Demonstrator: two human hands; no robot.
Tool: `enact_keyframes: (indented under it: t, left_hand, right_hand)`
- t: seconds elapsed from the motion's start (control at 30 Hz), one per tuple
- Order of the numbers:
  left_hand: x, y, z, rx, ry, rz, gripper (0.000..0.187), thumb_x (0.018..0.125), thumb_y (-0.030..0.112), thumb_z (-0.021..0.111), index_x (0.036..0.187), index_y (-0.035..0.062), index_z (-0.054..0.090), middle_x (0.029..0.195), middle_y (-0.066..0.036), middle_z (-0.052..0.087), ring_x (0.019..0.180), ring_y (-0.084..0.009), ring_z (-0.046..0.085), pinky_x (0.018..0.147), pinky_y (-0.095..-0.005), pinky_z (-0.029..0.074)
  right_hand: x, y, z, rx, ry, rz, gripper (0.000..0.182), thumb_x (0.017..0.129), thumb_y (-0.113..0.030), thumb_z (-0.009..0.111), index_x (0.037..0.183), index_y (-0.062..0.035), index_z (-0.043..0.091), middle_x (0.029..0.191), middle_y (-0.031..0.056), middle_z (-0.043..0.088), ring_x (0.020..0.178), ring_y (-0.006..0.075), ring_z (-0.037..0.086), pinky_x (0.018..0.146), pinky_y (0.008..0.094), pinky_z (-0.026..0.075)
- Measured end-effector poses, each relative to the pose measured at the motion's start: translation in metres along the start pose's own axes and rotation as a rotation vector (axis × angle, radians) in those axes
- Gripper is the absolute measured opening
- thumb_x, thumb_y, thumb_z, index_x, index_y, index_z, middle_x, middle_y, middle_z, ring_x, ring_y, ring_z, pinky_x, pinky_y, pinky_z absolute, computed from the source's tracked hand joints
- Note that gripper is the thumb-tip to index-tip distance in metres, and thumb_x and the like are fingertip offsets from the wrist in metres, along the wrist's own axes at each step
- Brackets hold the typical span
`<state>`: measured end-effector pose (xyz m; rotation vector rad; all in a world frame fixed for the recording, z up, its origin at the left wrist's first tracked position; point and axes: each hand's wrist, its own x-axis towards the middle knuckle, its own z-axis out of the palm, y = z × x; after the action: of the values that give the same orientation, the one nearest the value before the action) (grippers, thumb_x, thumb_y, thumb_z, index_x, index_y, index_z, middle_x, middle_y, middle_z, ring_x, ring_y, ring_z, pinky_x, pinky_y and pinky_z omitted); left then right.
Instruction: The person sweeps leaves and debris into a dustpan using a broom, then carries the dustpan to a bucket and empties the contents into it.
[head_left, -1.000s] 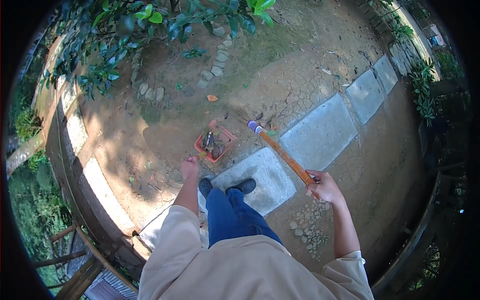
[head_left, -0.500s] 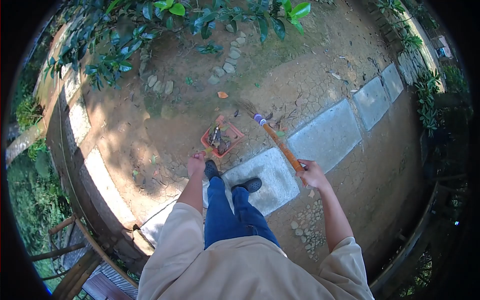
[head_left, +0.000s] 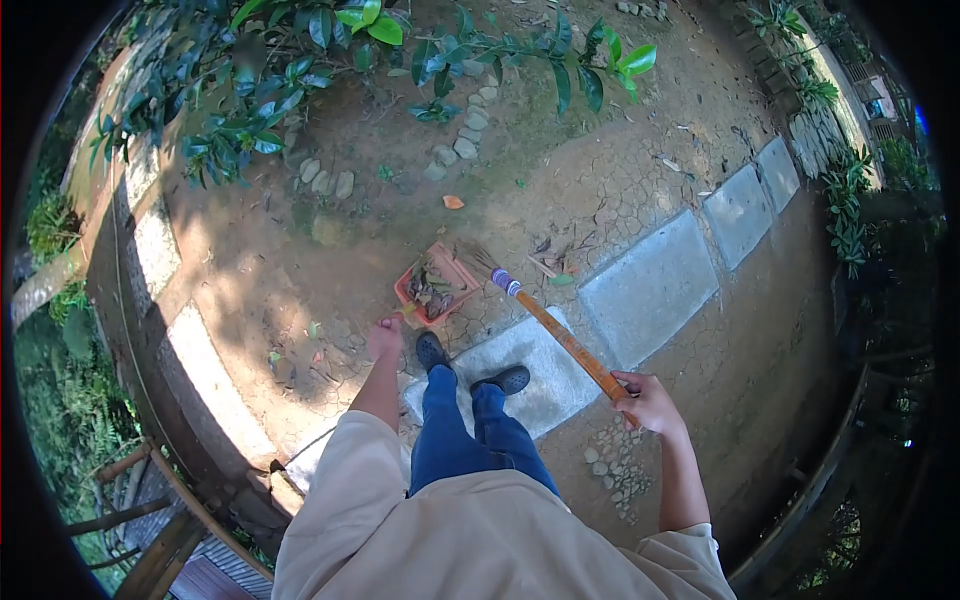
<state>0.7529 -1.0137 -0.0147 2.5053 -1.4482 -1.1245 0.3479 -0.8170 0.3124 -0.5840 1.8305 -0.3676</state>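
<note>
My left hand (head_left: 386, 338) is closed round the short handle of an orange-red dustpan (head_left: 467, 285), which lies low over the ground near my left shoe. Dry leaves (head_left: 432, 292) fill part of the pan. My right hand (head_left: 648, 402) grips the lower end of a broom (head_left: 570, 346) with a long orange-brown handle and a purple and white binding. The broom's thin bristles (head_left: 482, 262) point up and left, beside the pan's right edge. A few loose dry leaves (head_left: 545, 262) lie on the soil to the right of the bristles.
Pale stone slabs (head_left: 650, 285) run diagonally towards the upper right, and my shoes (head_left: 502, 380) are at the nearest one. Leafy branches (head_left: 250, 100) overhang the top left. Small stones (head_left: 465, 148) line the soil, with a lone orange leaf (head_left: 453, 202) nearby. Wooden rails (head_left: 195, 500) stand lower left.
My right hand has moved down and right, and the broom head has shifted left to the pan's edge. The dustpan looks turned slightly, with its leaves more spread out.
</note>
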Motion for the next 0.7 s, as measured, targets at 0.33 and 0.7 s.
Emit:
enact_keyframes:
  t: [0.33, 0.7]
  left_hand:
    - [0.037, 0.003, -0.019, -0.054, 0.045, -0.04, 0.047, 0.087, 0.046, 0.059, 0.108, 0.0055, 0.069, 0.102, -0.023, 0.069, 0.1, -0.0405, 0.065, 0.086, -0.0496, 0.051]
    - [0.053, 0.0, -0.036, -0.064, 0.069, -0.072, 0.043, 0.088, 0.042, 0.057, 0.108, 0.0056, 0.07, 0.103, -0.024, 0.069, 0.1, -0.0405, 0.066, 0.086, -0.0498, 0.051]
  right_hand:
    - [0.076, -0.043, 0.029, -0.048, 0.1, -0.052, 0.063, 0.073, -0.005, 0.069, 0.133, 0.0062, 0.055, 0.072, 0.014, 0.066, 0.047, 0.0148, 0.057, 0.046, 0.0312, 0.045]
    - [0.153, -0.087, 0.068, -0.243, 0.029, -0.098, 0.063, 0.07, -0.009, 0.069, 0.131, 0.0019, 0.059, 0.061, 0.0124, 0.063, 0.049, 0.017, 0.059, 0.05, 0.0323, 0.048]
